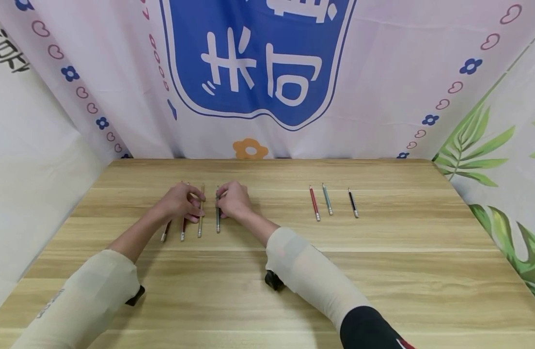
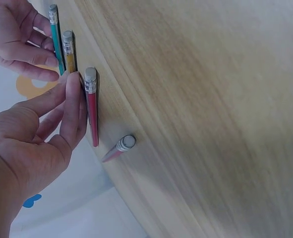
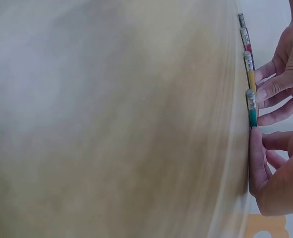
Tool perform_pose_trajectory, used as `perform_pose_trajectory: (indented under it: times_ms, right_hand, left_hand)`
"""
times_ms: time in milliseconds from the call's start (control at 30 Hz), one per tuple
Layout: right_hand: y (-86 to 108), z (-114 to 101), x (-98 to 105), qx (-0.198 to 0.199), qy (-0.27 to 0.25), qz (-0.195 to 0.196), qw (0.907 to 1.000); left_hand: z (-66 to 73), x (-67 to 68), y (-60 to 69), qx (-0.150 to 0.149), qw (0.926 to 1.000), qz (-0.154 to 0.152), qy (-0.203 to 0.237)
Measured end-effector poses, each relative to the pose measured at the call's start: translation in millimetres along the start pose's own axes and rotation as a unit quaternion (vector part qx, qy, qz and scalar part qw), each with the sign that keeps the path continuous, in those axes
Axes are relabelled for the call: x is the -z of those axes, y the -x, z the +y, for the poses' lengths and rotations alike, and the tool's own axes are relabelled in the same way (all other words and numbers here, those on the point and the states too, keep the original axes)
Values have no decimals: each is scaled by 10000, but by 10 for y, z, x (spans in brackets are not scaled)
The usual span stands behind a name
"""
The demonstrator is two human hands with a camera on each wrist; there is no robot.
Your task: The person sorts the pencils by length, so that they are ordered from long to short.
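fingers [image 2: 72, 106] pinch yellow pencil [image 1: 200, 225] and green pencil [image 1: 218, 223], left hand [image 1: 180, 201] partly covering red pencil [image 2: 92, 116].

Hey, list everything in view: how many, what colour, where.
Dark reddish pencil: one, shade unclear, left group's left end
Red pencils: two, red, one per group
Yellow pencil: one, yellow, left group
Greenish pencils: two, blue-green, one per group
Near-black pencil: one, near-black, right group's right end
Table: one, wood-brown, beneath the pencils
Backdrop: one, whitish, blue emblem, behind
Side panels: two, mostly white, left and right
Left hand: one, bare, at the yellow pencil
Right hand: one, bare, at left group's greenish pencil
Sleeves: two, cream, forearms
Wrist devices: two, black, sleeve ends
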State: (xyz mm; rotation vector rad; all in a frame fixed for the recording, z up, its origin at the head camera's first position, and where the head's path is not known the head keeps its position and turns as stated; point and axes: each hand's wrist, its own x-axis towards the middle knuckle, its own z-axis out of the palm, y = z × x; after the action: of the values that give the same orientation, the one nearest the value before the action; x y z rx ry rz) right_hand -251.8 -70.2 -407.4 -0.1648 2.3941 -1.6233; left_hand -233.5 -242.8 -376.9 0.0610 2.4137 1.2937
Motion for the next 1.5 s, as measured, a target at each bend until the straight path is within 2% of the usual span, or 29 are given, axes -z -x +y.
perform_pose_trajectory:
  times_ms: [767, 1267, 1500]
  right_hand:
    - [16, -12, 16, -25, -17, -67, 10000]
    - [45, -23, 55, 12, -72, -172, 9998]
    - [91, -41, 148, 120, -105, -300, 9994]
  left_hand:
    - [-23, 14, 14, -112, 9998, -94, 169]
    - [0, 18, 24, -114, 9999, 60, -17]
    - [42, 9, 11, -176, 9998, 84, -4]
